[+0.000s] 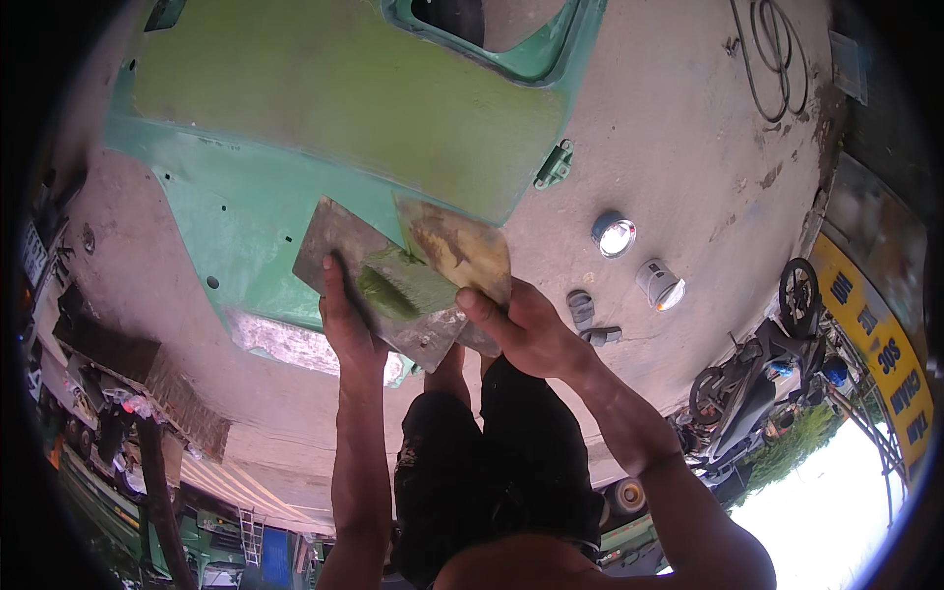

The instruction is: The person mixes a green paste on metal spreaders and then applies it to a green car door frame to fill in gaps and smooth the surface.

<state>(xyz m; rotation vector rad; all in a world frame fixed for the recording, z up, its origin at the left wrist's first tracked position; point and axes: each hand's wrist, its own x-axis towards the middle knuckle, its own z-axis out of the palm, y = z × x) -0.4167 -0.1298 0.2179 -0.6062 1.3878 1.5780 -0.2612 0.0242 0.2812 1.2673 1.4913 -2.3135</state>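
Note:
My left hand grips a flat grey metal plate by its edge, thumb on top. A smear of green putty lies on the plate's middle. In my right hand is a thin, stained, yellowish putty spreader, its thumb pressed on the face. The spreader's left edge meets the plate beside the putty. Beneath both hands a large green vehicle door lies on the floor, with a duller olive area on its panel and a window opening at the far end.
Right of the door stand an opened can and a tipped white tub, near a pair of sandals. A motorbike and a yellow sign are further right. A coiled hose lies at the far right. Clutter lines the left.

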